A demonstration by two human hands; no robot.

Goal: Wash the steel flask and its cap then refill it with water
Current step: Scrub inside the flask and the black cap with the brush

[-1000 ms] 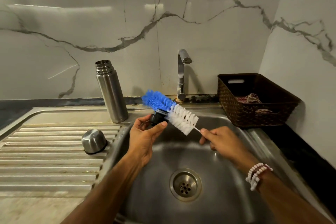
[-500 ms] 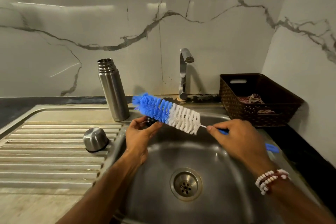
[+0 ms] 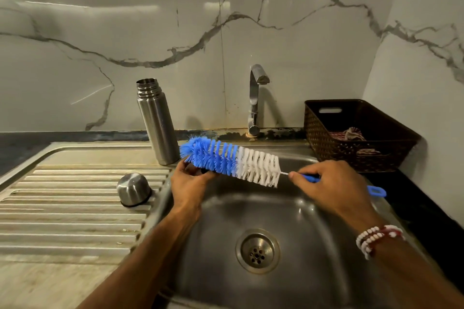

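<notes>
The steel flask [image 3: 156,123] stands upright and uncapped at the back of the drainboard, beside the sink. Its steel outer cap [image 3: 133,188] sits upside down on the drainboard ridges. My left hand [image 3: 189,180] holds a small black inner stopper [image 3: 204,171], mostly hidden under the bristles, at the sink's left rim. My right hand [image 3: 331,187] grips the blue handle of a bottle brush [image 3: 233,162] with blue and white bristles. The brush lies across the stopper and points left.
The steel sink [image 3: 296,211] with its drain [image 3: 257,251] lies below both hands. A tap [image 3: 256,98] rises at the back, with no water running. A brown woven basket [image 3: 356,138] with cloths stands at the right against the marble wall. The ribbed drainboard [image 3: 70,198] spreads left.
My right hand slid back along the brush from the wire neck to the blue handle. The brush head swung lower and further left over the stopper, which my left hand kept holding.
</notes>
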